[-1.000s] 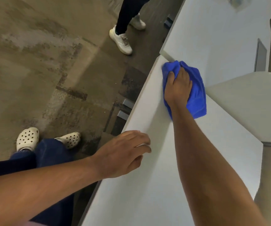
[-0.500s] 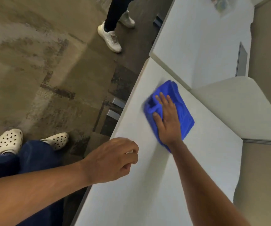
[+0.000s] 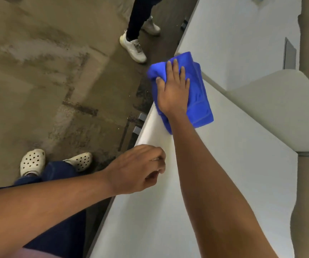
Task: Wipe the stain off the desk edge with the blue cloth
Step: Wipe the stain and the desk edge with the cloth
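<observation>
A bright blue cloth (image 3: pixel 199 97) lies bunched over the far left edge of the white desk (image 3: pixel 233 174), part of it hanging past the edge. My right hand (image 3: pixel 174 90) presses flat on it, fingers spread, thumb gripping a fold at the edge. My left hand (image 3: pixel 137 170) rests on the desk's left edge nearer to me, fingers curled loosely, holding nothing. The cloth hides the desk edge beneath it, so I see no stain.
A second white desk (image 3: pixel 233 34) continues beyond a seam, with a grey panel (image 3: pixel 289 54) set in it. A beige divider (image 3: pixel 280 108) rises at right. Another person's legs and white shoes (image 3: pixel 133 47) stand on the stained floor. My own white clogs (image 3: pixel 32 161) are lower left.
My right hand has slid the cloth from the desk's middle out to the far left edge. The left hand has stayed on the near edge, its fingers curled a little more.
</observation>
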Action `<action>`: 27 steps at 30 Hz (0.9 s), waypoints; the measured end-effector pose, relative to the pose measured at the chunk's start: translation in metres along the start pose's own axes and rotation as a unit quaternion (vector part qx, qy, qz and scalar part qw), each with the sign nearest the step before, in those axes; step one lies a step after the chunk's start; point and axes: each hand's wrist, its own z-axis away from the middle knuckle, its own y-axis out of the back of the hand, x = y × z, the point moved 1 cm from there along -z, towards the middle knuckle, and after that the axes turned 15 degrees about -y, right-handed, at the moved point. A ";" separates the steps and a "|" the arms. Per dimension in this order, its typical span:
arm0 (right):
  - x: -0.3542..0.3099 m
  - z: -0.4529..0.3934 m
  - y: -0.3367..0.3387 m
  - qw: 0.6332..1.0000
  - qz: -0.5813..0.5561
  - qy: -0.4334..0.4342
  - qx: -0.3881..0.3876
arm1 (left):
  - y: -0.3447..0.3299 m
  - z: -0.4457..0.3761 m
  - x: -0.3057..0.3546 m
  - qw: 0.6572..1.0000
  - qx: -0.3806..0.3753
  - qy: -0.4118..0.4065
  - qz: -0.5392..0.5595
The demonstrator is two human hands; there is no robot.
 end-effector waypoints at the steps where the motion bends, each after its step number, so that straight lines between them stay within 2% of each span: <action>1: 0.012 0.001 0.003 0.999 -0.018 0.039 -0.013 | -0.002 0.000 -0.001 1.000 0.002 -0.002 0.002; 3: 0.049 -0.007 0.015 0.995 -0.059 0.069 -0.027 | -0.006 0.000 -0.003 1.000 0.009 -0.004 -0.006; 4: 0.071 -0.013 0.022 0.996 -0.070 0.045 -0.027 | -0.007 0.001 -0.004 1.000 0.015 -0.002 -0.011; 6: 0.110 -0.020 0.030 0.994 -0.083 -0.071 -0.011 | -0.011 0.002 -0.007 1.000 0.025 -0.002 -0.017; 8: 0.122 -0.017 0.029 0.980 -0.069 -0.188 0.016 | -0.013 0.002 -0.009 1.000 0.027 -0.004 -0.012; 10: 0.106 -0.005 0.022 0.970 -0.049 -0.238 0.031 | -0.013 0.003 -0.009 1.000 0.026 0.001 0.002; 12: 0.081 0.012 0.014 0.975 -0.037 -0.218 0.029 | -0.013 0.003 -0.008 1.000 0.022 0.006 0.008; 14: 0.065 0.042 0.006 0.990 -0.020 -0.141 0.013 | -0.011 0.002 -0.005 0.999 0.038 0.006 -0.010; 16: 0.066 0.085 0.001 0.998 -0.021 -0.059 -0.012 | -0.010 0.004 -0.003 0.994 0.092 0.038 -0.050; 18: 0.083 0.124 0.002 0.999 -0.024 0.002 -0.041 | -0.011 0.010 0.000 0.979 0.156 0.119 -0.056; 20: 0.110 0.142 0.006 0.998 -0.015 0.038 -0.056 | -0.015 0.016 0.002 0.951 0.213 0.224 0.003; 23: 0.130 0.125 0.009 0.998 0.005 0.051 -0.047 | -0.022 0.017 0.003 0.909 0.233 0.325 0.115; 27: 0.111 0.063 0.006 1.000 0.010 -0.011 -0.023 | -0.025 0.017 0.000 0.918 0.191 0.304 0.169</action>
